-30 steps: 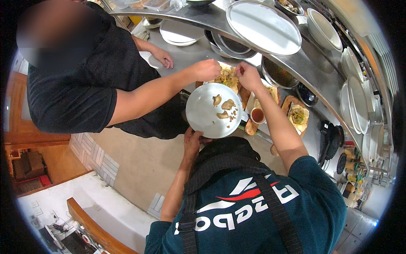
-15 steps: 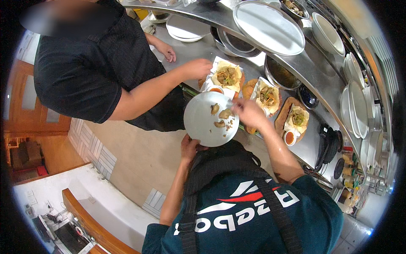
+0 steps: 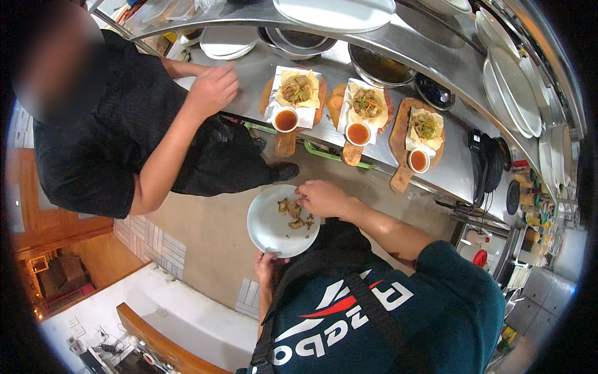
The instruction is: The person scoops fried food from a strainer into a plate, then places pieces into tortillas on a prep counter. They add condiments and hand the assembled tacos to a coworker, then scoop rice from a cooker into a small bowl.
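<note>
My left hand point(image 3: 266, 264) grips the near rim of a round pale plate point(image 3: 265, 218), held level above the floor in front of my chest. Browned, irregular food pieces point(image 3: 293, 212) and small crumbs lie on the plate's right half. Over its right rim is my right hand point(image 3: 327, 199), fingers pinched together at the food; what they hold is too small to tell. On the steel counter beyond, three wooden boards each bear paper with a crisp shell of shredded filling: left point(image 3: 296, 89), middle point(image 3: 366, 105) and right point(image 3: 426, 126). Beside each stands a cup of orange-red sauce point(image 3: 358, 133).
A co-worker in black stands at the left, one hand point(image 3: 215, 92) raised near the counter point(image 3: 249, 78). A steel shelf point(image 3: 430, 40) with white plates overhangs the back. Pans point(image 3: 381, 64) and a dark bowl point(image 3: 436, 91) sit beneath it. Black corded equipment point(image 3: 489, 162) is at the right.
My hands have drawn the plate back from the counter toward my body, uncovering the boards' handles and sauce cups. The co-worker's hand has pulled back from the left board. My view has shifted.
</note>
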A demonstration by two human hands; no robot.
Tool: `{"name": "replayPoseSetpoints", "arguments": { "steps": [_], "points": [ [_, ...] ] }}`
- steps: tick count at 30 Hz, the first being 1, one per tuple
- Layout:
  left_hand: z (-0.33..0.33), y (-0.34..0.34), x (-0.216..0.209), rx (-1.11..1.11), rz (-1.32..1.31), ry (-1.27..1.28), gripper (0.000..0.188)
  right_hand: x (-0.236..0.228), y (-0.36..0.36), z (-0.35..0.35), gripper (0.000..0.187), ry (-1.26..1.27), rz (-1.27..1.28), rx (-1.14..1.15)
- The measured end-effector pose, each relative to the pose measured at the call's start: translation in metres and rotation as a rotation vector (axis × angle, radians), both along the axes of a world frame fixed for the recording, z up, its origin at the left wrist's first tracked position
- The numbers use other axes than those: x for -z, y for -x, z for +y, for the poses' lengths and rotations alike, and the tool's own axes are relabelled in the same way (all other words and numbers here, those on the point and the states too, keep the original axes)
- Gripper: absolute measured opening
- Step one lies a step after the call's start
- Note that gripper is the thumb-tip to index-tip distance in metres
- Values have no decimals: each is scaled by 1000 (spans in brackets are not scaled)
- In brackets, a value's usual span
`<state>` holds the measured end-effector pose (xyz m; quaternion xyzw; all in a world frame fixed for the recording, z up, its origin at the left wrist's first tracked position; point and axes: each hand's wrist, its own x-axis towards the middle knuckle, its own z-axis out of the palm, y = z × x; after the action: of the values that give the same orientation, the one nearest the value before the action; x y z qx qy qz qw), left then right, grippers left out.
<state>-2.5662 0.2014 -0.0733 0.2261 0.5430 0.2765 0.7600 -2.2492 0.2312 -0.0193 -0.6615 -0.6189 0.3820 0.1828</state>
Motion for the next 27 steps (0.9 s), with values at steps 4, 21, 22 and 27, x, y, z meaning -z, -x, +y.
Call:
{"name": "replayPoseSetpoints", "arguments": {
  "steps": [4, 21, 22, 27],
  "points": [
    [2, 35, 14, 3, 93, -15, 34, -3, 28, 1, 33, 172, -93, -192],
    [151, 305, -4, -10, 245, -169, 23, 18, 326, 150, 27, 10, -47, -223],
    [166, 313, -12, 4, 242, -195, 24, 12, 334, 164, 27, -20, -59, -214],
    [244, 356, -30, 21, 224, -195, 24, -4, 388, 238, 32, 12, -17, -80]
  ]
}}
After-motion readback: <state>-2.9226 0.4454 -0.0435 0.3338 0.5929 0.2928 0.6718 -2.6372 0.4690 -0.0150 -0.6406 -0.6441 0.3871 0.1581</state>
